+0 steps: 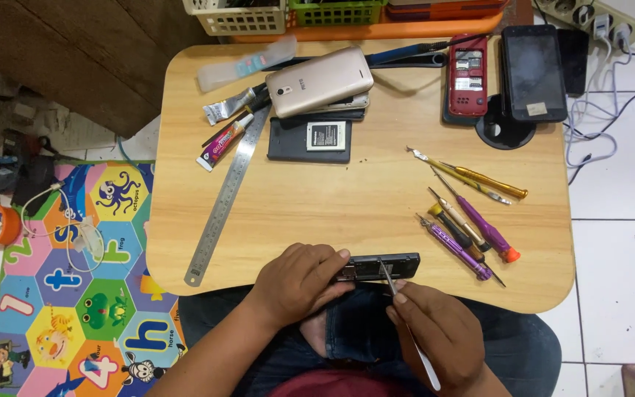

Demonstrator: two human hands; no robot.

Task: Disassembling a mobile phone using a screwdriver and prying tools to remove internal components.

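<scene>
**Hands on a small black phone at the worktop's near edge**

The black phone [378,266] lies flat, long side across, at the near edge of the wooden worktop [347,198], right btwn the two hands. Its open face looks up; inner parts show, too small to tell apart.

Left hand [299,283] comes in from the lower left and is closed around the phone's left end, fingers curled over the top edge, thumb side below. It clamps the phone in place.

Right hand [435,334] sits just below and to the right of the phone, fingers pinched together on metal tweezers [406,323]. The tweezers run up-left from the hand; the tip touches the phone approx. at its middle, the back end sticks out past the wrist toward the lap. The hand itself doesn't touch the phone, only the tool does.

Other things on the worktop, well apart from the hands:
- a row of screwdrivers [472,220] w/ purple and gold handles, to the right of the phone, nearest item to the right hand
- a steel ruler [225,198] lying diagonal on the left
- a glue tube [223,143] near the ruler's far end
- a gold phone [319,81] face down, atop a dark phone body w/ a battery [325,136] in it
- a red phone [468,73] w/ back off and a black smartphone [533,72] at the far right

A colourful play mat [75,279] covers the floor on the left.
</scene>
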